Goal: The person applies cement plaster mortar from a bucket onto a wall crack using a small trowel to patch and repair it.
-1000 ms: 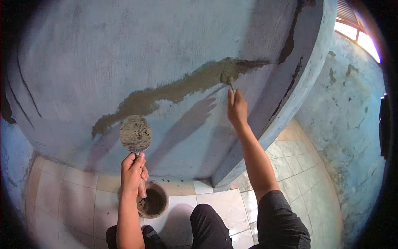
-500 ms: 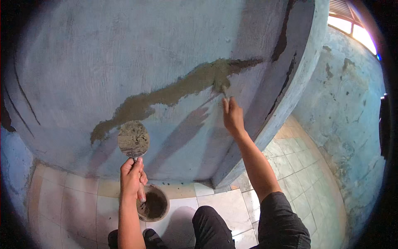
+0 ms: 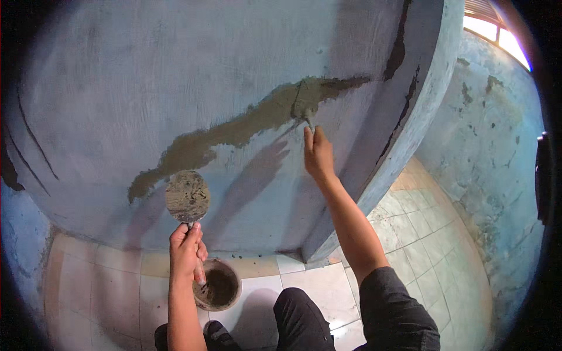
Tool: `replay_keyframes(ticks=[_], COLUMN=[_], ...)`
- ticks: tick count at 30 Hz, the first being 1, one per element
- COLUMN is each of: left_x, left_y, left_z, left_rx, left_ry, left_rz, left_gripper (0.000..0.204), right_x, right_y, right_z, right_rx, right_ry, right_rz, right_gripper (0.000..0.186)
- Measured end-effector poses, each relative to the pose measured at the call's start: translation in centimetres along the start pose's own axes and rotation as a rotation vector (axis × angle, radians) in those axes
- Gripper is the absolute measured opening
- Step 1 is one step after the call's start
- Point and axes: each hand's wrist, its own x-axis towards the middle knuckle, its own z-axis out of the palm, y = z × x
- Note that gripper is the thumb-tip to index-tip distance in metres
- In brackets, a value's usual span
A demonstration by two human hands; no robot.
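Note:
My left hand (image 3: 186, 251) is closed round the handle of a round-bladed trowel (image 3: 187, 198), its flat disc smeared with grey mortar and held up before the wall. Higher and to the right, my right hand (image 3: 319, 155) grips a small trowel (image 3: 308, 121) by its handle. That tool's mortar-coated blade lies against a long diagonal band of wet mortar (image 3: 234, 127) on the blue wall (image 3: 175, 70); its outline blends into the mortar. The band slants from low at the left up to the right, narrowing at both ends.
Below my left hand, a round bucket (image 3: 238, 288) with mortar inside stands on the tiled floor (image 3: 316, 292). At the right juts a wall edge (image 3: 404, 140) with dark cracks (image 3: 398, 50) beside it. Small crumbs lie along the wall's foot. My knee (image 3: 300, 316) shows at the bottom.
My right hand and its trowel have moved left and slightly up along the mortar band. My left hand and the round-bladed trowel stay nearly in place.

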Motion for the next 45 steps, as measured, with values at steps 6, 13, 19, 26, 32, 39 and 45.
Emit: replay_keyframes(ticks=[6,13,19,26,32,39,45], left_x=[0.1,0.0,0.0,0.0,0.1,0.2,0.2], left_y=[-0.1,0.1,0.1,0.2,0.1,0.2,0.4], left_z=[-0.7,-0.4,0.2,-0.2,-0.2,-0.5,-1.6], left_rx=[0.008,-0.004,-0.010,-0.005,0.007,-0.047,-0.033], left_ry=[0.016,0.009,0.031,0.020,0.032,-0.011,-0.069], left_rz=[0.028,0.003,0.009,0.019,0.010,0.000,-0.022], left_gripper=[0.032,0.032,0.031,0.034,0.036,0.032,0.030], right_x=[-2.4,-2.6,-2.5,1.4,-0.1,0.3,-11.7], right_y=[1.5,0.5,-1.1,1.9,2.0,0.4,1.1], right_z=[0.9,1.2,0.6,-2.9,-4.1,-1.0,1.2], right_rx=[-0.113,-0.106,-0.369,-0.282,-0.187,-0.317,0.433], right_ry=[-0.117,-0.098,-0.277,0.009,-0.007,-0.104,-0.147], right_rz=[-0.074,-0.091,-0.158,-0.208,-0.061,-0.160,0.385], right_gripper=[0.037,0.034,0.033,0.033,0.038,0.038,0.038])
